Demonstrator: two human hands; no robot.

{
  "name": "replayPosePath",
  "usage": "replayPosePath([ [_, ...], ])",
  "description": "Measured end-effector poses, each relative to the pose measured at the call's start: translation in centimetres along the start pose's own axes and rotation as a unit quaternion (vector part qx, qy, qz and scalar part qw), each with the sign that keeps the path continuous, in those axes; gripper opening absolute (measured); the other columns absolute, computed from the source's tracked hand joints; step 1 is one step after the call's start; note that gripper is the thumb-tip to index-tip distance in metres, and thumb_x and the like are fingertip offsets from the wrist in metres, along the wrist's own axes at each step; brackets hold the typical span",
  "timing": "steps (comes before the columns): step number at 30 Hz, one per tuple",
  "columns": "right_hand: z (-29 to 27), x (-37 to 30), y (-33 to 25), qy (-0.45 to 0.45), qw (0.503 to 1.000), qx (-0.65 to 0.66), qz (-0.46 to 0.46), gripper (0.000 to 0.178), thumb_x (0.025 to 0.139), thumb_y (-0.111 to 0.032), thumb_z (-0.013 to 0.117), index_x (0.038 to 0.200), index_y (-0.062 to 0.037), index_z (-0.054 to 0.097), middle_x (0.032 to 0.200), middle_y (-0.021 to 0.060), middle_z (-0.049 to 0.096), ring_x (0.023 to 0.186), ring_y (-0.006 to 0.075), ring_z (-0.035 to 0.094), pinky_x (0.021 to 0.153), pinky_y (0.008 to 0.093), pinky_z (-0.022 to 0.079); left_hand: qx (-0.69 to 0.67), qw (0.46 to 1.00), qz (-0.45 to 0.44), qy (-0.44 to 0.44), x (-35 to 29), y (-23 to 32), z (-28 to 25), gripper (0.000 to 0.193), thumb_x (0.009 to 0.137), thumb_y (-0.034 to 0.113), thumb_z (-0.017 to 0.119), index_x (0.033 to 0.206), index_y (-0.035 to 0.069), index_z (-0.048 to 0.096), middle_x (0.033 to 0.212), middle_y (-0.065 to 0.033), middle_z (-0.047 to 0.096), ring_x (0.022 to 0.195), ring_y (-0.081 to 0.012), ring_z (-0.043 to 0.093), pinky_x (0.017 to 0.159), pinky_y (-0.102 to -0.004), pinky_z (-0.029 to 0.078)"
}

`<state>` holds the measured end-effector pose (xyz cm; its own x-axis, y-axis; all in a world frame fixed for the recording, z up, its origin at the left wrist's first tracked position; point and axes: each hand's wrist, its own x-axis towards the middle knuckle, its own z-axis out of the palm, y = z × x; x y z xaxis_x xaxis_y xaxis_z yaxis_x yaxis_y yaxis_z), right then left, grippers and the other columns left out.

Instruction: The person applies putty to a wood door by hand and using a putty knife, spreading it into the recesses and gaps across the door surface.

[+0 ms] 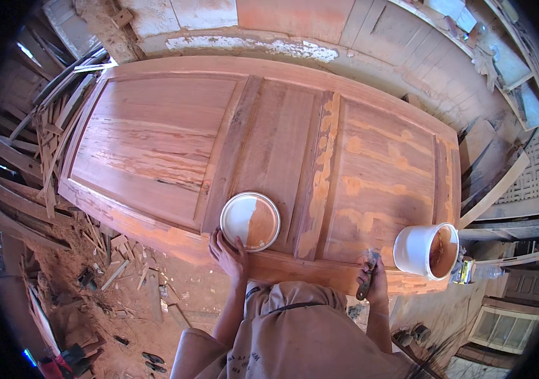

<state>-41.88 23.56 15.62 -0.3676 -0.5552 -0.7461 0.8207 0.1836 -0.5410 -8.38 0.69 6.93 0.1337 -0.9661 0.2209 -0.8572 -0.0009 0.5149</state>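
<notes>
A large brown wooden panelled door [276, 139] lies flat before me, with orange-tan filler smeared across its right panel, one crosspiece and near edge. At the door's near edge my left hand [228, 254] grips the lower left rim of a round white lid [236, 218], its thumb against the rim. Orange-brown filler covers the lid's right half. My right hand [375, 281] is closed around the handle of a putty knife [364, 289], blade pointing up and away from me. A white bucket [411, 249] with orange-brown filler inside stands at the door's near right corner.
Stacked timber [55, 132] crowds the left side, and wood scraps [118, 252] litter the dirt floor. A wall with leaning boards [301, 31] runs along the far side. More planks [503, 183] and a carved lattice panel [531, 164] stand at the right.
</notes>
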Motion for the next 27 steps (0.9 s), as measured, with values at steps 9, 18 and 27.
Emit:
replayPosePath([
  [9, 1.2, -2.7, 1.6, -0.046, 0.998, -0.040, -0.026, 0.047, 0.104, -0.053, 0.043, 0.127, -0.0156, 0.059, 0.076, -0.0033, 0.051, 0.058, 0.0123, 0.046, 0.054, 0.0301, 0.040, -0.021, 0.997, 0.040, 0.066, -0.7, -0.8, 0.7, 0.039, 0.093, 0.016, 0.058, 0.129, 0.002, 0.052, 0.138, -0.0150, 0.055, 0.134, -0.0322, 0.047, 0.114, -0.0521, 0.029],
  [18, -0.4, -4.5, 3.0, -0.094, 0.993, -0.066, 0.027, 0.051, 0.105, -0.050, 0.043, 0.138, -0.0127, 0.052, 0.077, -0.0025, 0.048, 0.059, 0.0109, 0.044, 0.055, 0.0291, 0.040, -0.218, 0.969, -0.009, 0.117, -2.1, -1.4, 0.2, 0.030, 0.086, 0.005, 0.065, 0.113, -0.004, 0.057, 0.123, -0.0249, 0.058, 0.115, -0.0351, 0.058, 0.096, -0.0482, 0.048],
  [27, -7.6, -7.0, 1.6, -0.097, 0.993, -0.065, -0.021, 0.053, 0.105, -0.052, 0.042, 0.140, -0.0140, 0.051, 0.078, -0.0039, 0.047, 0.060, 0.0095, 0.043, 0.056, 0.0272, 0.040, -0.552, 0.772, -0.315, 0.011, -12.7, 7.6, -1.7, 0.042, 0.090, -0.003, 0.059, 0.125, -0.001, 0.036, 0.106, -0.0170, 0.058, 0.090, -0.0224, 0.064, 0.078, -0.0323, 0.059],
])
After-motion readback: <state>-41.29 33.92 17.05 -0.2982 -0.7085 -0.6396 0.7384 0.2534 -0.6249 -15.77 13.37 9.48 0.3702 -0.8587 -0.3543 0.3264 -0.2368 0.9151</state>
